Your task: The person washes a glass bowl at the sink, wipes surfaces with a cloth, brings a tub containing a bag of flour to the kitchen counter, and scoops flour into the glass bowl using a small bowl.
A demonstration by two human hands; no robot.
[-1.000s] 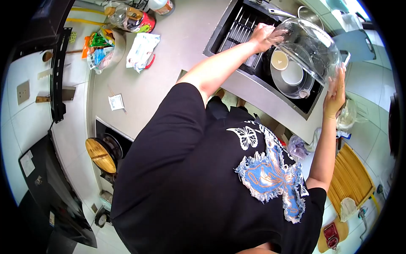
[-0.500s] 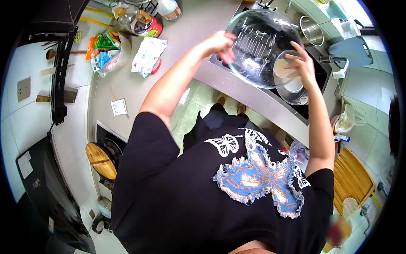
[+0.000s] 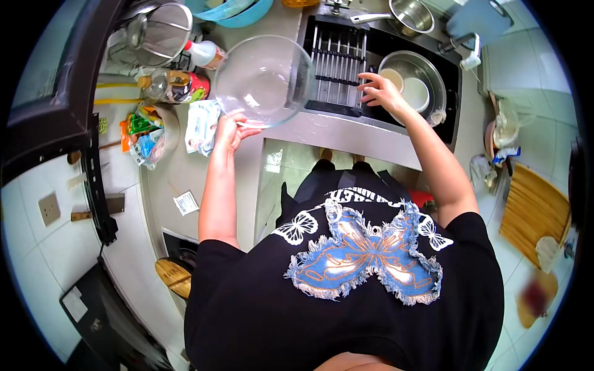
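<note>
A large clear glass bowl [image 3: 263, 80] is over the counter, left of the sink. My left hand [image 3: 232, 130] grips its near rim, thumb and fingers closed on the glass. My right hand [image 3: 382, 94] is free of the bowl, fingers apart, above the sink's near side. Under and beside it sits a metal basin [image 3: 440, 77] with a white bowl [image 3: 416, 96] and a cream-coloured round dish [image 3: 391, 79] inside. A black-ended metal drying rack [image 3: 337, 62] spans the left part of the sink.
A steel saucepan [image 3: 411, 15] stands behind the sink near the faucet [image 3: 458, 43]. Left on the counter are a wipes pack [image 3: 202, 127], a dark bottle [image 3: 176, 85], a spray-type bottle [image 3: 204, 54], a bag bin [image 3: 167, 133] and sieves [image 3: 164, 34]. Blue basins [image 3: 244, 15] stand at the back.
The glass bowl has moved from over the sink leftward to the counter in my left hand. My right hand has let go of it. The view has turned left.
</note>
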